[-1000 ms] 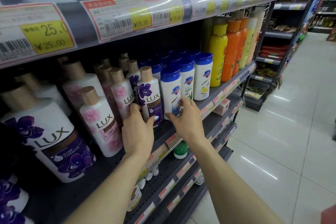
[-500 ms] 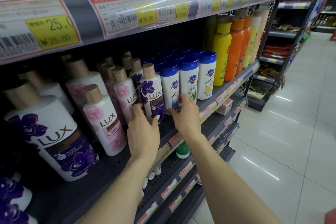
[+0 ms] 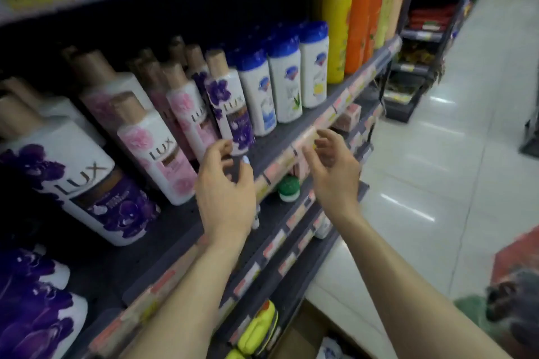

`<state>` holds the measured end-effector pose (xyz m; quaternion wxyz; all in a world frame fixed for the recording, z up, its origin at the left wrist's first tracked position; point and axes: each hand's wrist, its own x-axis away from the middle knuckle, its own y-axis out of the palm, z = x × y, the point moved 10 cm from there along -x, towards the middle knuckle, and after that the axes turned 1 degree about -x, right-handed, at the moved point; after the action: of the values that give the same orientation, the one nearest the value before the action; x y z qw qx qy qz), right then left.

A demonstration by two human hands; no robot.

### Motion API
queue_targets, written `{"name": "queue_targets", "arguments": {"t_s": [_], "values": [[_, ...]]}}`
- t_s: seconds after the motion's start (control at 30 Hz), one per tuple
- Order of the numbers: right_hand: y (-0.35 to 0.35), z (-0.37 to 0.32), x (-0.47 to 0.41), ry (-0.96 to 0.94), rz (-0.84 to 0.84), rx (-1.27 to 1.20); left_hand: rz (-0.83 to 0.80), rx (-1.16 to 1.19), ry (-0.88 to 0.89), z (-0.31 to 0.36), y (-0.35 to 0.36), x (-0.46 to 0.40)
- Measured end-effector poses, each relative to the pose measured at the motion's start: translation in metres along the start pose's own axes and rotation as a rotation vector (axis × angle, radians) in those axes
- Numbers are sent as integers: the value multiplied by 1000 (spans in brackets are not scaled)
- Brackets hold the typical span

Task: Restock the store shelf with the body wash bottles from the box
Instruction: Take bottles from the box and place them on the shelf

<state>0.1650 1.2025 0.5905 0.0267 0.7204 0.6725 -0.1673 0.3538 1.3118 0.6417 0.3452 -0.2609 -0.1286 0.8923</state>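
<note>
Hovering just off the shelf [image 3: 280,137] front edge: left hand [image 3: 226,195], fingers loosely curled and gripping nothing, just below the purple Lux bottle [image 3: 230,105] standing upright near that edge (blue-capped bottles [image 3: 284,79] lining up beside it). Floating empty past the price-tag rail [image 3: 335,114]: right hand [image 3: 332,172], fingers spread.

Lux bottles [image 3: 230,102] stand left of capped bottles [image 3: 284,81] on shelf [image 3: 280,140].

Motion blur smears the price tags [image 3: 303,140] beside the right fingers [image 3: 323,137]; a box [image 3: 306,338], perhaps cardboard, is cut off below.
</note>
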Motion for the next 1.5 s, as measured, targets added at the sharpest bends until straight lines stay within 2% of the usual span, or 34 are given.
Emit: {"name": "queue_targets", "arguments": {"t_s": [0.07, 0.17, 0.23, 0.3, 0.4, 0.5, 0.57, 0.67, 0.8, 1.0, 1.13, 1.27, 1.5], "values": [[-29, 41, 36, 128, 49, 6, -76, -13, 70, 1, 7, 27], [-67, 133, 110, 396, 46, 103, -195, -134, 298, 2, 35, 78], [-90, 209, 172, 621, 38, 178, -342, -124, 316, -27, 69, 119], [-106, 284, 241, 844, 40, 225, -551, -117, 214, -81, 111, 167], [-111, 375, 332, 1079, 74, 261, -928, -241, -88, -207, 177, 260], [-84, 454, 399, 1206, 96, 290, -1261, -440, -348, -353, 230, 359], [-52, 512, 436, 1260, 94, 277, -1366, -473, -500, -440, 258, 411], [-14, 593, 483, 1341, 128, 282, -1329, -486, -696, -547, 286, 460], [-7, 681, 524, 1351, 234, 373, -1287, -479, -740, -639, 316, 503], [0, 741, 542, 1335, 251, 554, -1254, -379, -731, -695, 349, 543], [6, 751, 545, 1351, 205, 650, -1278, -463, -656, -712, 356, 540], [12, 757, 556, 1350, 325, 345, -1319, -546, -692, -719, 350, 534], [21, 746, 575, 1482, 260, -22, -1473, -478, -899, -712, 322, 543]]}}
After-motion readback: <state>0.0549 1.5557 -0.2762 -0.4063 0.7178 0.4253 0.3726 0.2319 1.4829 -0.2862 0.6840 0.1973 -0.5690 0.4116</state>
